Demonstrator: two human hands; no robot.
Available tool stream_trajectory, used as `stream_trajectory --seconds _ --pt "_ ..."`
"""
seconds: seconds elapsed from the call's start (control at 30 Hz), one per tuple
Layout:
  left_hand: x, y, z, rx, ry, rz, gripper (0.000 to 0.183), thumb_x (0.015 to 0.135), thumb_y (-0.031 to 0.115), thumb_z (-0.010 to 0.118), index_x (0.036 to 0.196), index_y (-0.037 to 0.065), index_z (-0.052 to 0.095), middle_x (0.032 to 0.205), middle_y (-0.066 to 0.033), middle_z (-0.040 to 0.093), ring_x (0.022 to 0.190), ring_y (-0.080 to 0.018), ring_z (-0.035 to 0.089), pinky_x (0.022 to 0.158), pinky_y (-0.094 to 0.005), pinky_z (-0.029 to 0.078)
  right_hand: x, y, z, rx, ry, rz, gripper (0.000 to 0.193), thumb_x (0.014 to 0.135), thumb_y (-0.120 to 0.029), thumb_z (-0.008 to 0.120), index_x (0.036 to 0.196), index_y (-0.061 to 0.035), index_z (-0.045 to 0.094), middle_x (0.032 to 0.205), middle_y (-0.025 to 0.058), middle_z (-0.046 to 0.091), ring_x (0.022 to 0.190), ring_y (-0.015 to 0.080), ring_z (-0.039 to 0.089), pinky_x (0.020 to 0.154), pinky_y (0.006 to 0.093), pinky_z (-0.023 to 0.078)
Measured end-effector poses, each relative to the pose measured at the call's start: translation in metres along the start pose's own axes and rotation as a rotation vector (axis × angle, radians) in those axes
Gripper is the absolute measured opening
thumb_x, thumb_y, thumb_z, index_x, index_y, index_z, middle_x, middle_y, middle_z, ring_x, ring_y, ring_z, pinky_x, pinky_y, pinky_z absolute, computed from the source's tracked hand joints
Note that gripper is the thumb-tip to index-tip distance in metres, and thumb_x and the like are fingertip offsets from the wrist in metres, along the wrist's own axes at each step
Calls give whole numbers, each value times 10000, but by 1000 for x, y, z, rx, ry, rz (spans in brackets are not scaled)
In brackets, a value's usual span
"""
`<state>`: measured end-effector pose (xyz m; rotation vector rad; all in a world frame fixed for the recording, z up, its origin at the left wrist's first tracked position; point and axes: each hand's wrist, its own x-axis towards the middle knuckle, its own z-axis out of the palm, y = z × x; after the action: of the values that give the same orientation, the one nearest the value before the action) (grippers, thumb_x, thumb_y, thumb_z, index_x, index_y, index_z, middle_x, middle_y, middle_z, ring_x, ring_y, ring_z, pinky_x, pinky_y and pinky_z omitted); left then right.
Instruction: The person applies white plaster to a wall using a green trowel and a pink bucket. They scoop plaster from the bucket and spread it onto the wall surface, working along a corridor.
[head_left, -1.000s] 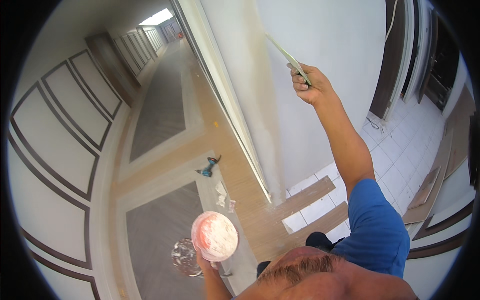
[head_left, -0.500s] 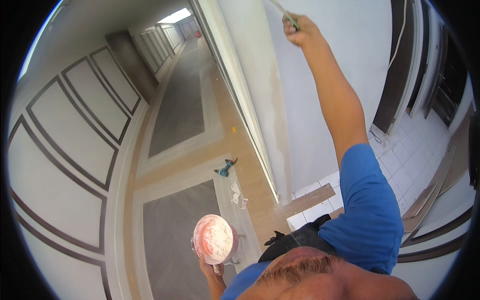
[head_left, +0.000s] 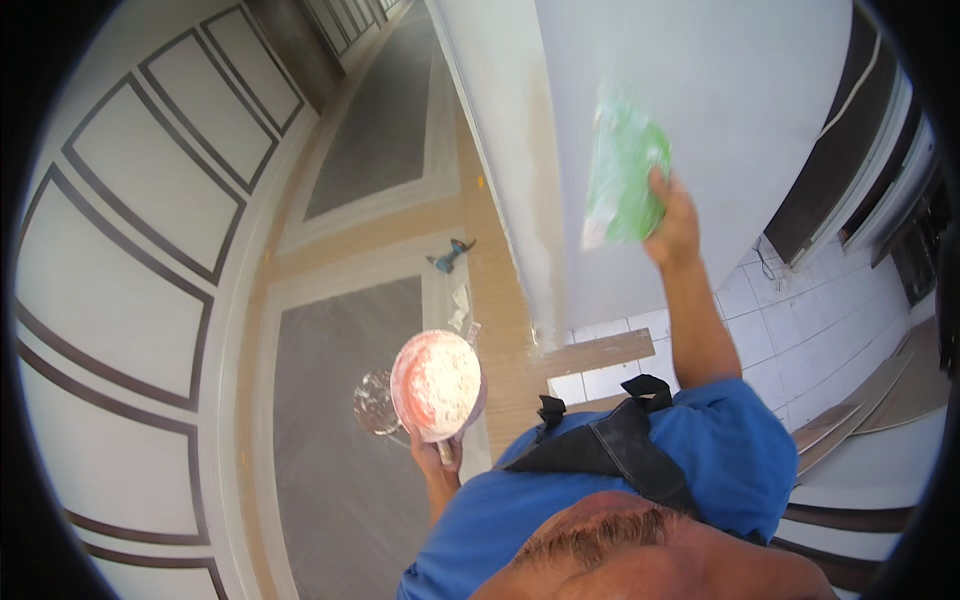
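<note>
Corridor, panelled floor (head_left: pixel 350 480); right hand (head_left: pixel 672 215) grips green trowel (head_left: pixel 622 170) on white wall (head_left: pixel 700 90); left hand (head_left: pixel 435 455) grips pan (head_left: pixel 435 385).

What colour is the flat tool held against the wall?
Green trowel, smeared with white, in the head view.

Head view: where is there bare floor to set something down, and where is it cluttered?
Bare: the grey floor panel left of the bowl held in the left hand, and the far grey panel. Cluttered: the strip by the wall, with a teal tool, scraps and planks.
</note>
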<state>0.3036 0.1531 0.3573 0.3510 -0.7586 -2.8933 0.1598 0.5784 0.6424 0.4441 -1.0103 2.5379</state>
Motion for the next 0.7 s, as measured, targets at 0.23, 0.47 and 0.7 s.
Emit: stream_trajectory --seconds 0.23,0.47,0.7 --pt "5 -1 68 80 -22 66 645 1021 411 549 1528 52 379 1520 -149 492 1346 -338 532 1095 -506 483 -46 56 -53 -108 -20 234 496 995 -72 649 1451 -11 466 1369 96 605 1253 223 579 1076 384 453" --pt "-17 -1 162 155 -83 93 692 1027 460 514 1553 48 336 1566 -172 439 1388 -388 491 1108 -586 452 -47 45 -58 -472 -131 192 276 999 -137 692 1228 15 670 1162 76 714 1060 136 633 952 315 493" --pt "-40 -12 234 221 -11 49 773 991 529 573 1547 46 339 1513 -196 492 1313 -380 573 1017 -591 547 -39 21 -35 -742 -232 174 266 1015 -184 680 1158 38 712 1042 62 744 960 106 636 871 280 505"
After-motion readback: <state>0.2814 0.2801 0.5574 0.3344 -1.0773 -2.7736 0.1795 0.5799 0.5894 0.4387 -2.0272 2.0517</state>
